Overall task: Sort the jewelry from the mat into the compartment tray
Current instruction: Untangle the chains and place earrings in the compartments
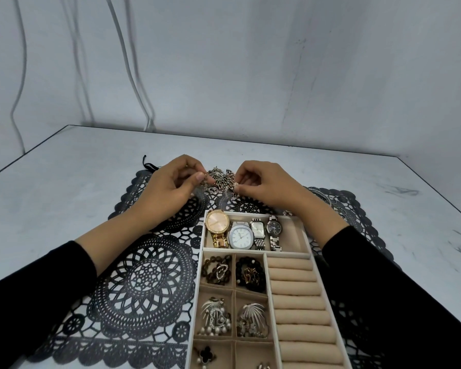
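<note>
A tangled heap of silver chains and pendants [221,178] lies at the far edge of the black lace mat [144,278]. My left hand [171,187] pinches a piece at the heap's left side. My right hand [264,186] pinches a small pearly piece at its right side. The beige compartment tray [314,255] stands near me on the mat. Its top section holds several watches [240,234]; small squares hold bead bracelets [217,270], brooches [214,316] and a black clover piece [205,354]. The ring rolls [298,302] on the right carry nothing.
Silver bangles [324,195] lie on the mat behind my right wrist. A black tassel [148,166] sticks out past the mat's far left corner. The grey marbled table [64,177] ends at a wall behind; cables hang down the wall at left.
</note>
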